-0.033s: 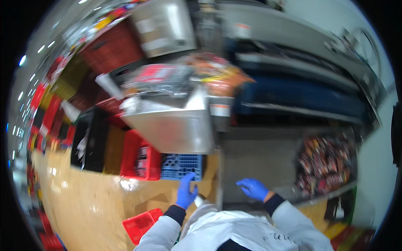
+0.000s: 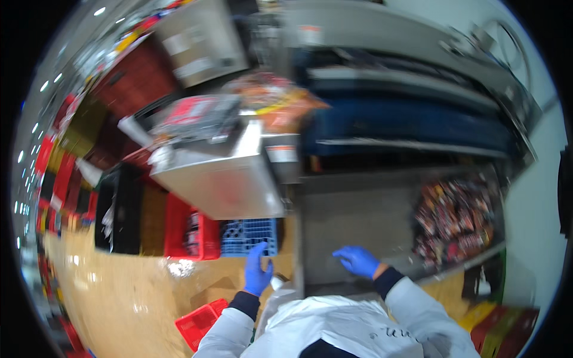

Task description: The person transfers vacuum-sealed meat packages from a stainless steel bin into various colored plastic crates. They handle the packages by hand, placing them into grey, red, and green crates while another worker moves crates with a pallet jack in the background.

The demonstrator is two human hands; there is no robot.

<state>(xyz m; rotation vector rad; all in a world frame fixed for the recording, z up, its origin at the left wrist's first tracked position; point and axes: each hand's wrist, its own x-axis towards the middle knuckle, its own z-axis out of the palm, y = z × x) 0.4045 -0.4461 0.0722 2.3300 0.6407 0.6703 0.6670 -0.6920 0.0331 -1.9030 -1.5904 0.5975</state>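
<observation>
My left hand [image 2: 257, 271], in a blue glove, hangs with its fingers stretched forward and its thumb apart, holding nothing. Just beyond its fingertips lies a blue plastic crate [image 2: 249, 237] on the floor. My right hand [image 2: 357, 261], gloved in blue too, is over the near part of a grey metal tray table [image 2: 352, 206]. Its fingers extend to the left with nothing in them. A heap of small wrapped packets [image 2: 453, 221] covers the right end of that table, apart from my hand.
A metal box-shaped stand [image 2: 221, 188] carries bagged packages [image 2: 197, 116] at the front left. Beside it are a red crate [image 2: 206, 238] and a black crate [image 2: 116, 206]. A red basket [image 2: 200, 322] lies near my left forearm. A dark blue conveyor [image 2: 406, 122] runs behind the table.
The stand, crates and table have shifted left in the picture as my head turns. My hands keep nearly the same pose, and both remain without anything in them.
</observation>
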